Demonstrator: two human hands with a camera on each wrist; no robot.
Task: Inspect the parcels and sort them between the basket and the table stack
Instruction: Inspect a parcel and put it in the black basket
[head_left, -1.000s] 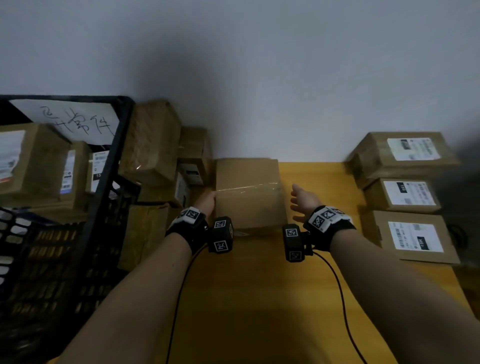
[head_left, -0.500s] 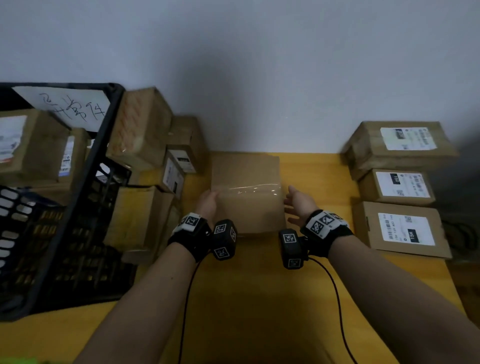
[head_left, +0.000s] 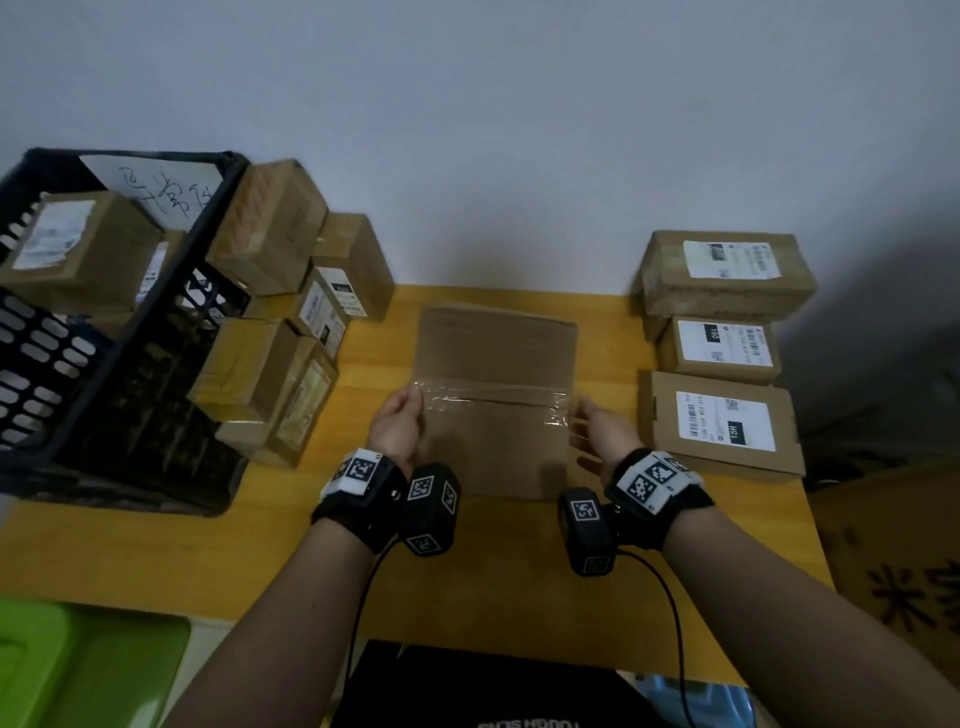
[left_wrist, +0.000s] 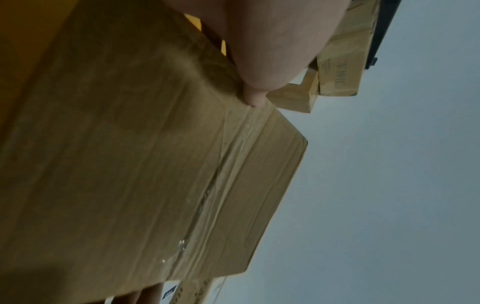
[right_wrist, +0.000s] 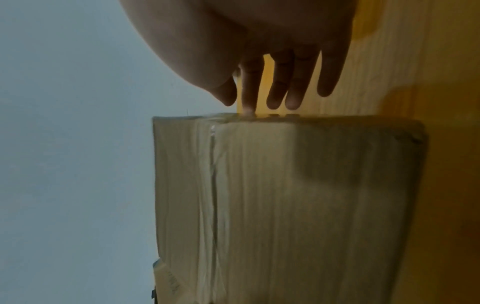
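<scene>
A plain brown parcel (head_left: 496, 441) with clear tape across its top lies on the yellow table (head_left: 467, 582) in the middle. My left hand (head_left: 397, 428) holds its left edge; the left wrist view shows the thumb (left_wrist: 253, 98) laid on the parcel's (left_wrist: 130, 164) top edge, the fingers hidden. My right hand (head_left: 597, 434) is at the right edge with straight, spread fingers (right_wrist: 276, 86); the index fingertip touches the parcel (right_wrist: 285, 205). A black basket (head_left: 130, 332) with labelled parcels inside stands at the left.
Several brown parcels (head_left: 270, 374) are piled between the basket and the held parcel. Three labelled parcels (head_left: 722, 348) sit in a row at the table's right edge. A green object (head_left: 78, 670) and a black one (head_left: 467, 691) lie below the front edge.
The parcel has come away from the wall toward me with my left hand on it. My right hand has closed in until its fingertip touches the right edge.
</scene>
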